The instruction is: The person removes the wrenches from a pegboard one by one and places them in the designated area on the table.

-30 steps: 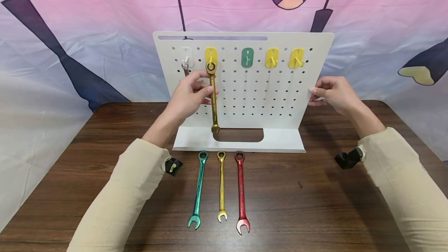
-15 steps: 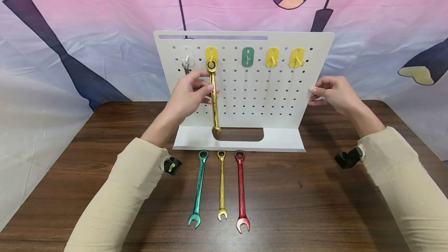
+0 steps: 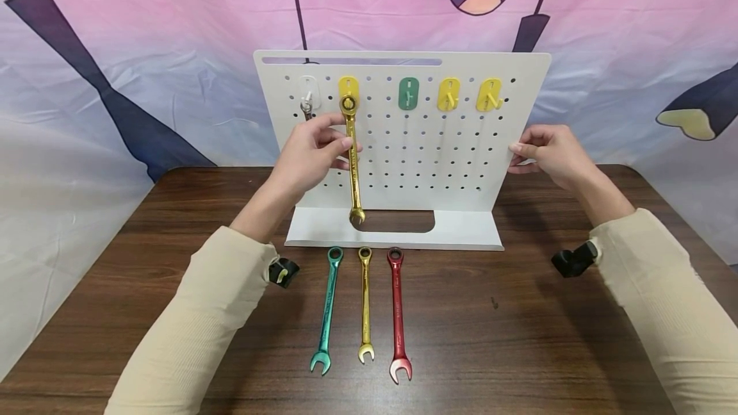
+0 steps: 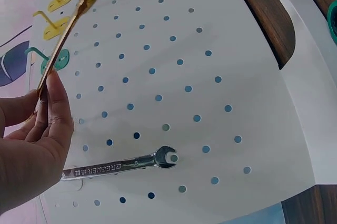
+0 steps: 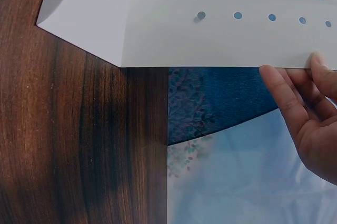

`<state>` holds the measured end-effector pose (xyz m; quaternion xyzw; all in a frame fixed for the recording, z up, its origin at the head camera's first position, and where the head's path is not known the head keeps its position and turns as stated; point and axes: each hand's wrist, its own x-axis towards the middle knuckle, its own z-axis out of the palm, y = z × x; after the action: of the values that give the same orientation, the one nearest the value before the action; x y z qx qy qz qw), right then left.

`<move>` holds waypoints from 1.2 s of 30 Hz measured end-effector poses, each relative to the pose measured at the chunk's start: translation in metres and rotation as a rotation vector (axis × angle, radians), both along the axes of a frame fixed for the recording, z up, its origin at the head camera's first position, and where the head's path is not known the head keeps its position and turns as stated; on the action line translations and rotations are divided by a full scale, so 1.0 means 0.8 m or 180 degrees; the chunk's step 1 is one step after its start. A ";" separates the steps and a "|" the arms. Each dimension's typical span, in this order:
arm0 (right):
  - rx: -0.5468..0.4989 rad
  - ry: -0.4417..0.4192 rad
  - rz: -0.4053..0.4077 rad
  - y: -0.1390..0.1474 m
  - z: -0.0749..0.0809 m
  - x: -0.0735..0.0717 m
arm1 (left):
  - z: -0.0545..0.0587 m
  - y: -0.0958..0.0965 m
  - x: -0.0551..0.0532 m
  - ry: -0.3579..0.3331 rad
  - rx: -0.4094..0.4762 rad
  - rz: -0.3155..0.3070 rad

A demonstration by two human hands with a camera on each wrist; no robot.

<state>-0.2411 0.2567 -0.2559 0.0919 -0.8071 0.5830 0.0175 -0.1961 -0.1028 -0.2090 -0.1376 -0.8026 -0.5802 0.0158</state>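
Note:
My left hand pinches a gold combination wrench by its upper shank. The wrench stands nearly upright before the white pegboard, ring end up, and its ring overlaps the left yellow hook in the head view. Beside it, a silver wrench hangs from the white hook, partly hidden by my left hand in the head view. My right hand grips the board's right edge between thumb and fingers; the right wrist view shows those fingertips at the edge.
On the dark wooden table, in front of the board, lie a green wrench, a smaller gold wrench and a red wrench. A green hook and two yellow hooks hold nothing. A patterned cloth hangs behind.
The held gold wrench's ring end has risen slightly against the yellow hook, while its open end has dropped slightly in view. My right hand stays on the board's edge.

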 end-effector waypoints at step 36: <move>-0.0046 -0.0014 -0.0007 -0.001 0.001 0.002 | -0.009 -0.008 0.020 -0.0077 -0.0194 -0.0125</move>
<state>-0.2395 0.2556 -0.2553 0.0896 -0.8030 0.5889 0.0171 -0.1804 -0.1094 -0.2164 -0.1468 -0.8172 -0.5573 -0.0095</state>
